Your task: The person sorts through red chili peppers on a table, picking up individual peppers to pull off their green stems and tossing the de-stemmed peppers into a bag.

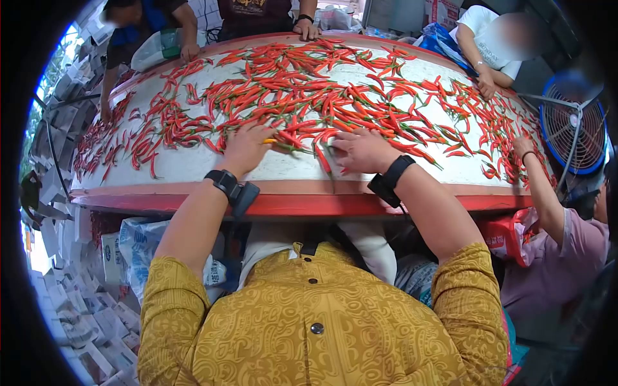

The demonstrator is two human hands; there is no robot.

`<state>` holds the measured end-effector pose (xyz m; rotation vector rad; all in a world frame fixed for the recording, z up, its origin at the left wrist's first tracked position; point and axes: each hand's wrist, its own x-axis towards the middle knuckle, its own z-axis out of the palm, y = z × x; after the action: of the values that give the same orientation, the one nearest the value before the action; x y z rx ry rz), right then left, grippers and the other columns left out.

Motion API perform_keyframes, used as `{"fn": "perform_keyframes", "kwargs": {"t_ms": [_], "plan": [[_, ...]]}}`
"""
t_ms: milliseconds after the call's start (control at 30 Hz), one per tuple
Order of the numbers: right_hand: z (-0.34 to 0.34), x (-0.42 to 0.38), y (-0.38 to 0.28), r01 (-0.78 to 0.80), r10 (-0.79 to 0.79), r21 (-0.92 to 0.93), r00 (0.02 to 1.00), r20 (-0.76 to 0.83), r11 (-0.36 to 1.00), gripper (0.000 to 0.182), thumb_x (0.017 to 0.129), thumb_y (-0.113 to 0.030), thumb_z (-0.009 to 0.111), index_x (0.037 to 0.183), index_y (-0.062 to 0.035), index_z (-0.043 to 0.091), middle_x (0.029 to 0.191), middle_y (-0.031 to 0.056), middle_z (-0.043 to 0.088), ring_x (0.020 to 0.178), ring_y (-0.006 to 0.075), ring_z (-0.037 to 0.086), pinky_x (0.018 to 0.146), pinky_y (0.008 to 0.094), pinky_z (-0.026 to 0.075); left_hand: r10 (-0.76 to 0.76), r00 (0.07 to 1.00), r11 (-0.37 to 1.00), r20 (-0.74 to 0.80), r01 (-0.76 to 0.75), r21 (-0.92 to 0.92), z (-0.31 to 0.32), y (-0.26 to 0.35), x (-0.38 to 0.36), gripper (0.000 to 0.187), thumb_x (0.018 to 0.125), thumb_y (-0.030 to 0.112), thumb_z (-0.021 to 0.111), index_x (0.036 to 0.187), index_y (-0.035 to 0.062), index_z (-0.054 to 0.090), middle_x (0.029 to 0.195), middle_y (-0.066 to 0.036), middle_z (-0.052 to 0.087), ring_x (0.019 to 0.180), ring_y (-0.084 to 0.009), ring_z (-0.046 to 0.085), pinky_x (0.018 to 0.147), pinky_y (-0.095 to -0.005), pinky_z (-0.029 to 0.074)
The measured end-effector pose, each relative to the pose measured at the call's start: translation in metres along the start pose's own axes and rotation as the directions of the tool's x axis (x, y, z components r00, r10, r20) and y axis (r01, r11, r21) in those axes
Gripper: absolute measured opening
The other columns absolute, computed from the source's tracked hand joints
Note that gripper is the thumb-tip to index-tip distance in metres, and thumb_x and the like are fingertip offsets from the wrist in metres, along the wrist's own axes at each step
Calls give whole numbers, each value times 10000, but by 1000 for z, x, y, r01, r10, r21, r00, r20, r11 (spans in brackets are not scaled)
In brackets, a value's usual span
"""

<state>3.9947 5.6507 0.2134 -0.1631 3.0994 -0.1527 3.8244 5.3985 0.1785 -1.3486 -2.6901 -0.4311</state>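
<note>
At the frame's centre, the left hand [244,152] and right hand [369,152], fingers parted, touch chillies [362,116] on the desk [290,204]; whether either grips one, I cannot tell. A hard sweep nearward could spill some.

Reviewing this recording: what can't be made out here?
All in the head view:
- Whether the left grip holds any chillies: its fingers hide the contact.
- Whether the right grip holds any: its fingertips are blurred.
- The head of the maroon-shirted person: cut off by the top edge.
</note>
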Motion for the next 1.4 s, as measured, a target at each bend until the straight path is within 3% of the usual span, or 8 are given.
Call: {"fn": "perform_keyframes", "kwargs": {"t_ms": [67,233,300,367,767,1000,1267,1400], "plan": [[-23,-12,10,-183,194,-79,969,151,980,476,817,-366,584,1240,-149,566,1330,65,506,1253,321,408,1042,485,323,-168,986,985,18,168,32,3,-19,3,318,862,288,585,1163,194,622,1252,-32,553,1243,-243,419,987,-530,337],[-4,-71,40,-4,1,-8,931,-364,1000,381,782,-230,650,1140,-109,596,1262,130,525,1206,348,432,1017,454,349,-71,958,988,-277,105,110,0,-10,29,258,850,235,580,1081,152,660,1167,-46,588,1166,-252,477,991,-423,383],[0,-101,35,27,-15,25,912,-409,999,404,774,-220,657,1150,-89,583,1271,142,517,1192,346,439,1009,458,349,402,895,877,-192,-317,361,6,13,58,266,834,192,577,1083,144,657,1163,-71,591,1126,-265,508,987,-381,396],[11,-130,34,-11,18,18,904,-428,1000,414,765,-204,665,1147,-71,579,1278,143,511,1179,352,443,998,460,350,263,909,951,-324,-300,-70,27,54,91,267,815,199,606,1043,73,663,1148,-99,606,1157,-283,497,989,-405,391],[43,-197,79,-161,165,49,866,-472,986,317,764,-132,627,1070,-47,614,1168,135,580,1093,345,497,941,454,401,-259,942,953,212,213,218,19,61,105,430,912,345,490,1334,269,462,1421,-45,393,1320,-291,338,1004,-686,250],[39,-220,106,-153,156,44,872,-464,987,285,775,-119,617,1050,-47,623,1131,127,595,1077,340,509,915,445,418,-436,854,804,-283,511,303,-1,9,65,382,905,345,510,1262,209,538,1371,-100,424,1263,-284,407,988,-590,351],[35,-248,141,-135,136,37,867,-480,990,269,781,-110,611,1040,-39,625,1124,127,598,1068,332,518,906,428,426,-306,902,931,-304,216,-295,68,8,93,328,887,228,537,1168,76,609,1205,-172,553,1150,-318,505,1015,-383,372],[30,-263,157,-131,131,34,863,-487,991,260,785,-107,607,1035,-37,624,1118,120,602,1061,328,524,904,425,429,-195,912,977,-361,147,-156,41,107,118,283,867,219,554,1093,70,634,1207,-137,567,1144,-282,516,972,-400,406]]}}
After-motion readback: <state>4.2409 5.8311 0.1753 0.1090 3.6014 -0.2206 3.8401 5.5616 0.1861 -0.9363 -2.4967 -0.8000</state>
